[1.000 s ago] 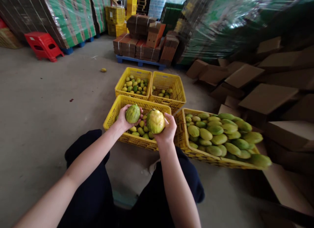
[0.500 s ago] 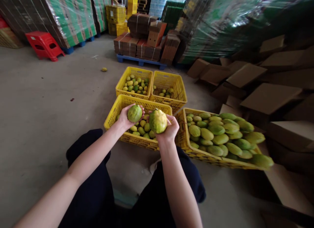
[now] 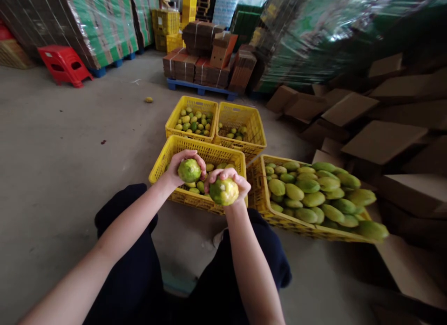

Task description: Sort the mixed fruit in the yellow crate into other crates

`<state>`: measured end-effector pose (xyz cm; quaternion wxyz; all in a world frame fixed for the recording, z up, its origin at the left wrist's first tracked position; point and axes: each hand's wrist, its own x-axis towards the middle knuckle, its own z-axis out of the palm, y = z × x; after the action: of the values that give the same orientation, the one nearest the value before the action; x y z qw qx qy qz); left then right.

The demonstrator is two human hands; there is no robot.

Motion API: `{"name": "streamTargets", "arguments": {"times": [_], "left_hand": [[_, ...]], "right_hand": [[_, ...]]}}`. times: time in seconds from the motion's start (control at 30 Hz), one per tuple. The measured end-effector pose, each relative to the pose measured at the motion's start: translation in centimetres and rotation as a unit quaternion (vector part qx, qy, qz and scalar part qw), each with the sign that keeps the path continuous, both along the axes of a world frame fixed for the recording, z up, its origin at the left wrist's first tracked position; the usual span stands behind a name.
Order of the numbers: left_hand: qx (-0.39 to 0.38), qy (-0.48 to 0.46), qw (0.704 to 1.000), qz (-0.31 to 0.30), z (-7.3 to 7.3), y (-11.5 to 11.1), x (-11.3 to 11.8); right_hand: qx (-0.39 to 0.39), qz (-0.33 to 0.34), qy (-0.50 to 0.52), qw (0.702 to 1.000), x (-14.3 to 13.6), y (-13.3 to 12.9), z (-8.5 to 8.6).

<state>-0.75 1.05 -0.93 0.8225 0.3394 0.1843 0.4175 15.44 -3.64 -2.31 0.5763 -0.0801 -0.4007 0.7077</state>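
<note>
My left hand is wrapped round a mostly green papaya, held with one end turned towards me. Beside it, my right hand grips a blotchy yellow-green papaya, its fingers over the far side. Both fruits are in the air above a yellow plastic crate, close together but apart. Inside that crate lie several green and yellow papayas, partly hidden by my hands. To the right, another yellow crate is heaped with larger, longer papayas.
Two more yellow crates with fruit stand behind the near one. A single fruit lies on the floor. Cardboard boxes are piled at right. Further back are a red stool and a blue pallet with bundled cardboard.
Both hands have turned the papayas so that their ends face me more. The right papaya has come slightly lower and nearer, and the left one has moved a little down and left.
</note>
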Motion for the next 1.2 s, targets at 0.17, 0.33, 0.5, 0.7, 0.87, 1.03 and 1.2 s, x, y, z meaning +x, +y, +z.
{"name": "streamTargets", "arguments": {"times": [0.17, 0.33, 0.5, 0.7, 0.87, 1.03, 1.2], "left_hand": [[0.108, 0.0, 0.99, -0.086, 0.0, -0.4, -0.7], [0.073, 0.035, 0.991, -0.108, 0.8, -0.8, -0.7], [-0.2, -0.011, 0.978, 0.05, 1.4, -0.3, 0.5], [-0.384, -0.024, 0.893, 0.235, -0.1, 1.0, 1.7], [-0.402, 0.002, 0.892, 0.206, -0.2, 0.9, 2.3], [-0.414, 0.022, 0.887, 0.206, 0.1, 0.9, 2.5], [-0.401, 0.004, 0.897, 0.188, -0.3, 1.0, 2.2]], "right_hand": [[0.071, 0.111, -0.017, 0.991, 0.0, 0.3, 0.0], [0.054, 0.108, -0.022, 0.992, -0.2, -0.3, 0.6], [-0.183, -0.058, 0.033, 0.981, -0.8, -0.4, 1.2], [-0.496, -0.211, 0.103, 0.836, -1.7, 1.8, -0.7], [-0.554, -0.236, 0.119, 0.79, -2.1, 2.3, -1.9], [-0.539, -0.24, 0.119, 0.798, -1.8, 2.4, -1.7], [-0.521, -0.237, 0.106, 0.813, -1.6, 2.1, -1.5]]}}
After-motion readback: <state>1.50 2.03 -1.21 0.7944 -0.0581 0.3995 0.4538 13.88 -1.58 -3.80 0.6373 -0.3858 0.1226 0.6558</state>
